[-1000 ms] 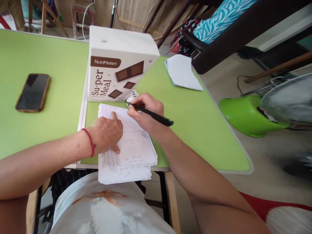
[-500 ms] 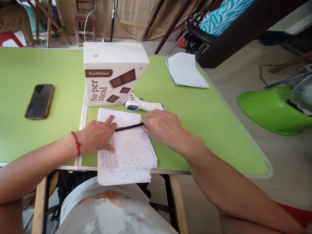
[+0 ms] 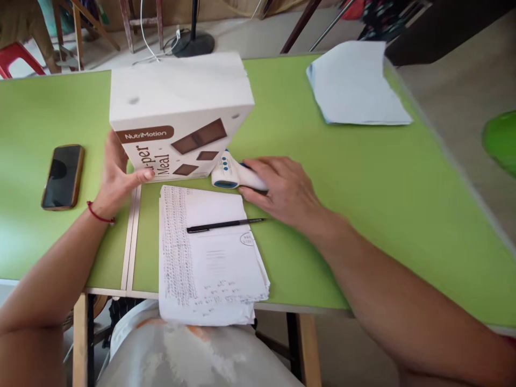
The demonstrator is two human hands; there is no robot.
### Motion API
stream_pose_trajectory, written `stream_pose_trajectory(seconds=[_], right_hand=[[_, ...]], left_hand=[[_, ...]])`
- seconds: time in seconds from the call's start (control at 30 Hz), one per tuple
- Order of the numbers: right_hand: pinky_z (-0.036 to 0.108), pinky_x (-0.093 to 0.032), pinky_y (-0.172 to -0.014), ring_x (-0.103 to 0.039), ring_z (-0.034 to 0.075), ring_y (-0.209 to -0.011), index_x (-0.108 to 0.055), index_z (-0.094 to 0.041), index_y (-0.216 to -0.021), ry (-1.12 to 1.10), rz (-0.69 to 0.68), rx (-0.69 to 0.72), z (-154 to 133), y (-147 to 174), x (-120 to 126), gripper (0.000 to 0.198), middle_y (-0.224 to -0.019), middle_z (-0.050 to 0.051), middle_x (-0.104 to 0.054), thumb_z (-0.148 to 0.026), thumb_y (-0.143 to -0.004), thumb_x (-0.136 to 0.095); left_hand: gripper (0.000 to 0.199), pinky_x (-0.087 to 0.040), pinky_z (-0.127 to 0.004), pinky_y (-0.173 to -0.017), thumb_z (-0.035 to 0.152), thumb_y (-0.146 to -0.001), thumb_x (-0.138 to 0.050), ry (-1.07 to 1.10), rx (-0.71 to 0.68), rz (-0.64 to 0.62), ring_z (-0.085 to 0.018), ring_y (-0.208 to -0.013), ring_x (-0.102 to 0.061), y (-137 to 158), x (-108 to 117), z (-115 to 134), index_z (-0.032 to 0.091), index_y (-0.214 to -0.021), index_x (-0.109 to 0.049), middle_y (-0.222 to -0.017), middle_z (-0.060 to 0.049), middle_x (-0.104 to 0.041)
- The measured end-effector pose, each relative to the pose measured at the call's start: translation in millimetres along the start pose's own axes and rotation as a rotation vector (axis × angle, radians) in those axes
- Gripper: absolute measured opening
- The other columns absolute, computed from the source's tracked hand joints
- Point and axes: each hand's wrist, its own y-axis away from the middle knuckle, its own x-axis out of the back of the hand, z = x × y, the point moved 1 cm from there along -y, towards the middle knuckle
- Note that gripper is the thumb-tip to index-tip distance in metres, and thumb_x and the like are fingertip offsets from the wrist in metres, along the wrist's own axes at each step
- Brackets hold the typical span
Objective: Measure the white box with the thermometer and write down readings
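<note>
My left hand (image 3: 118, 174) is at the lower left corner of a white NutriMotion box (image 3: 182, 88), thumb on the printed front, fingers partly hidden along its side. The box stands upright. My right hand (image 3: 282, 188) is closed around the handle of a white and blue infrared thermometer (image 3: 231, 174), which lies beside the box's right corner. In front of the box is a stack of paper (image 3: 215, 269) covered in handwriting, its near end over the table edge. A black pen (image 3: 223, 224) lies across the papers, its tip past their right edge.
A phone in a brown case (image 3: 63, 176) lies on the green table (image 3: 363, 215) at the left. Another paper stack (image 3: 357, 83) sits at the far right. Behind the table are a stand with a round black base (image 3: 193, 44) and a red stool (image 3: 18, 56).
My right hand has let go of the pen and taken hold of the thermometer. My left hand has moved from the papers to the box. The view has shifted.
</note>
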Motion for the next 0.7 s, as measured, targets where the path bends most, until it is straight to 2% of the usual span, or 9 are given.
stream_pose_trajectory(seconds=[0.07, 0.2, 0.37, 0.47, 0.6, 0.7], right_hand=[[0.052, -0.051, -0.091, -0.064, 0.034, -0.105, -0.064, -0.021, -0.130, -0.006, 0.028, -0.028, -5, 7, -1, 0.044, -0.118, 0.016, -0.071, -0.046, -0.096, -0.054], [0.050, -0.051, -0.091, -0.065, 0.034, -0.104, -0.064, -0.026, -0.131, -0.025, 0.012, -0.099, -12, 11, 3, 0.039, -0.117, 0.013, -0.072, -0.044, -0.098, -0.052], [0.051, -0.052, -0.091, -0.067, 0.036, -0.103, -0.065, -0.027, -0.131, 0.000, -0.006, -0.105, -14, 6, 8, 0.038, -0.118, 0.015, -0.073, -0.043, -0.098, -0.053], [0.052, -0.054, -0.092, -0.068, 0.038, -0.104, -0.065, -0.026, -0.133, 0.004, -0.006, -0.078, -12, 1, 12, 0.040, -0.117, 0.016, -0.073, -0.041, -0.098, -0.053], [0.051, -0.055, -0.092, -0.069, 0.037, -0.104, -0.065, -0.025, -0.134, 0.024, 0.002, -0.027, -5, -5, 14, 0.041, -0.117, 0.015, -0.074, -0.041, -0.097, -0.054], [0.048, -0.055, -0.090, -0.069, 0.035, -0.102, -0.066, -0.022, -0.133, 0.058, 0.029, 0.012, 1, -5, 9, 0.042, -0.117, 0.016, -0.074, -0.041, -0.097, -0.056]], left_hand=[[0.083, -0.058, -0.045, -0.100, 0.086, -0.081, -0.058, 0.047, 0.050, -0.115, -0.029, -0.123, -0.064, 0, -9, -8, 0.020, -0.131, -0.058, -0.133, -0.016, -0.066], [0.065, -0.060, -0.047, -0.101, 0.078, -0.082, -0.067, 0.020, 0.025, -0.149, -0.030, -0.110, -0.072, 0, -6, -18, 0.019, -0.111, -0.070, -0.113, -0.011, -0.076], [0.047, -0.063, -0.043, -0.095, 0.069, -0.087, -0.069, -0.032, 0.019, -0.142, -0.026, -0.099, -0.075, 2, 0, -16, 0.024, -0.099, -0.073, -0.103, -0.005, -0.080], [0.045, -0.063, -0.045, -0.098, 0.069, -0.087, -0.069, -0.044, 0.052, -0.118, -0.027, -0.101, -0.076, 6, -2, -11, 0.025, -0.097, -0.073, -0.105, -0.005, -0.080], [0.046, -0.064, -0.045, -0.097, 0.071, -0.086, -0.068, -0.048, 0.161, -0.117, -0.026, -0.097, -0.077, 11, -4, -6, 0.026, -0.093, -0.073, -0.102, -0.003, -0.081], [0.041, -0.064, -0.044, -0.098, 0.066, -0.086, -0.071, -0.040, 0.152, -0.120, -0.027, -0.098, -0.077, 12, -4, -6, 0.026, -0.093, -0.074, -0.101, -0.003, -0.081]])
